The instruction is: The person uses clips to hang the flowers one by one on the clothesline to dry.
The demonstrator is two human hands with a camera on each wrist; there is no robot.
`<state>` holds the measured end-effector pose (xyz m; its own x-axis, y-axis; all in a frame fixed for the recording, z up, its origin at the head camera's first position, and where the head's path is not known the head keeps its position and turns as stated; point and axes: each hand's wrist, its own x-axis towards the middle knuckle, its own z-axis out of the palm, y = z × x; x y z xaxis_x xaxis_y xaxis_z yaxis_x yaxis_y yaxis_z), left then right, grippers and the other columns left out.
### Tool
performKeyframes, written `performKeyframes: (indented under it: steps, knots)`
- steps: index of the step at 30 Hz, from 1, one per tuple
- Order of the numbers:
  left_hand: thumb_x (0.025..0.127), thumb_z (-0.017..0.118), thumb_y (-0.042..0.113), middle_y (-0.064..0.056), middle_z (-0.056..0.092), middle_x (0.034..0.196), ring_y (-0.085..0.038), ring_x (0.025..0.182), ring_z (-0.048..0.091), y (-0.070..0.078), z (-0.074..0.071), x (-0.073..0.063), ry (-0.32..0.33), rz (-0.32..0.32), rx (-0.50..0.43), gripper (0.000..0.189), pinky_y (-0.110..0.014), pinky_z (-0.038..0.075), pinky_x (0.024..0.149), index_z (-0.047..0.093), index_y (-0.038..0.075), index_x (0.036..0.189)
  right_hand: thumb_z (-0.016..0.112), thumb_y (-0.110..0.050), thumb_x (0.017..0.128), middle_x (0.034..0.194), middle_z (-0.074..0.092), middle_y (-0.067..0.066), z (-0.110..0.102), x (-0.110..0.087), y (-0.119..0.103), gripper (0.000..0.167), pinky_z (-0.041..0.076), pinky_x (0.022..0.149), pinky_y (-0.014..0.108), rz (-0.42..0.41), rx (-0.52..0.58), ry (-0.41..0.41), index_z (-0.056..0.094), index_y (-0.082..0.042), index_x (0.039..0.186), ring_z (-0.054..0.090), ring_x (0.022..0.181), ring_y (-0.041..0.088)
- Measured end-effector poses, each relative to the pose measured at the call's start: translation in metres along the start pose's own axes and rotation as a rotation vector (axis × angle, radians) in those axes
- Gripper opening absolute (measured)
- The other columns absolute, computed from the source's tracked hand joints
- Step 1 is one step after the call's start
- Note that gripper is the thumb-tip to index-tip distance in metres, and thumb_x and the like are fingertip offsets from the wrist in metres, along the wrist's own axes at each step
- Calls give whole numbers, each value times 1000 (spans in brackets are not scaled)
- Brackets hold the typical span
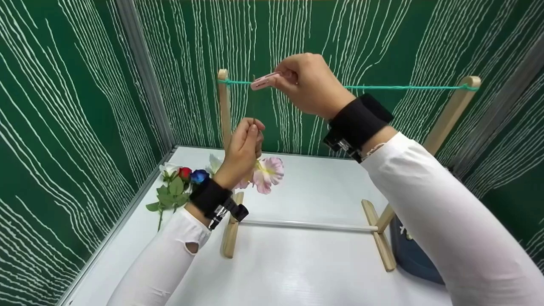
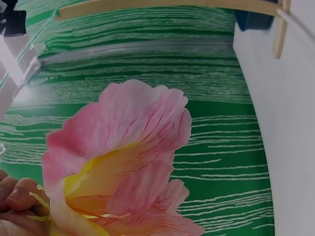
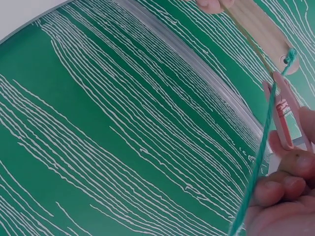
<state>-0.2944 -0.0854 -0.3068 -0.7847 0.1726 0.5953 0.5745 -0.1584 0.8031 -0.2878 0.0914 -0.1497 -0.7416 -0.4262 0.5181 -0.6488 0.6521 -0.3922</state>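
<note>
Up at the green cord (image 1: 408, 87), my right hand (image 1: 310, 87) pinches a pink clothespin (image 1: 263, 81) between thumb and fingers. In the right wrist view, the tips of the clothespin (image 3: 283, 110) meet the end of a thin stem (image 3: 250, 42) beside the cord; whether they clamp both, I cannot tell. Lower and to the left, my left hand (image 1: 244, 146) grips that stem with curled fingers. A pink flower with a yellow centre (image 1: 268, 173) hangs head down beneath this hand, and its petals (image 2: 133, 128) fill much of the left wrist view.
The cord runs between two wooden posts (image 1: 452, 114), joined low by a white rod (image 1: 306, 225). On the white table (image 1: 289, 272) lie a red rose (image 1: 184, 173), a blue rose (image 1: 199, 176) and a white flower at the left. Behind my right forearm stands a dark blue container (image 1: 414, 259).
</note>
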Motion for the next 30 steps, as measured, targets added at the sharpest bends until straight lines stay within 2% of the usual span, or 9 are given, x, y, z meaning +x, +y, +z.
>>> performKeyframes:
  steps: [3, 7, 9, 12, 18, 21, 24, 27, 30]
  knots:
    - [118, 28, 7, 3, 34, 76, -7, 59, 29, -1, 0, 0, 5, -10, 1, 22, -20, 26, 55, 49, 1, 112, 63, -22, 112, 91, 59, 9, -1, 0, 1, 29, 38, 69, 27, 5, -10, -18, 76, 2, 120, 48, 83, 21]
    - [118, 28, 7, 2, 34, 76, -7, 59, 29, 0, -1, 0, 5, -14, -9, 22, -21, 25, 55, 49, 0, 112, 65, -26, 111, 78, 45, 3, -2, 0, 2, 29, 31, 61, 27, -8, -6, -19, 78, -1, 114, 41, 72, 17]
    - [118, 29, 7, 2, 35, 77, -8, 61, 30, 0, -2, -1, 2, -12, -9, 22, -21, 26, 56, 49, 1, 112, 67, -28, 110, 75, 42, 1, -3, -1, 3, 29, 30, 58, 26, -7, 12, -9, 80, -2, 117, 39, 68, 16]
    - [117, 30, 5, 1, 40, 80, -9, 63, 35, 1, -2, -2, 6, 1, 5, 22, -20, 31, 58, 51, 2, 112, 71, -30, 107, 72, 41, -1, -5, -5, 4, 34, 30, 58, 26, -13, 48, 18, 78, -4, 129, 38, 65, 14]
    - [116, 37, 3, -2, 54, 87, -14, 70, 50, 1, -7, -6, 36, 29, 76, 20, -23, 47, 67, 55, -4, 120, 78, -29, 103, 76, 44, -3, -12, -21, 4, 45, 33, 67, 25, -66, 87, 108, 70, -4, 140, 40, 70, 14]
    - [114, 43, 3, -7, 65, 100, -17, 84, 62, 4, -8, -9, 37, 1, 89, 25, -25, 56, 81, 55, -7, 133, 80, -23, 101, 80, 47, -3, -13, -33, 5, 45, 36, 68, 24, -112, 118, 130, 69, -3, 141, 42, 73, 14]
    - [112, 49, 3, -18, 68, 125, -25, 111, 70, 8, -8, -12, 26, -17, 103, 38, -32, 58, 105, 49, -9, 148, 81, -15, 100, 81, 50, -3, -14, -49, 11, 42, 36, 67, 22, -154, 147, 141, 70, 0, 138, 43, 72, 14]
    - [108, 56, 2, -25, 60, 147, -33, 136, 63, 9, -7, -15, 17, 4, 150, 50, -42, 50, 120, 42, -9, 155, 82, -10, 97, 83, 53, -2, -14, -67, 21, 35, 39, 67, 19, -187, 152, 155, 72, 3, 129, 46, 72, 12]
    - [103, 63, 1, -25, 54, 154, -37, 144, 55, 9, -3, -20, 32, 73, 248, 57, -46, 46, 123, 42, -9, 155, 83, -7, 96, 89, 60, 3, -16, -86, 36, 29, 44, 70, 16, -180, 133, 162, 71, 5, 119, 51, 74, 11]
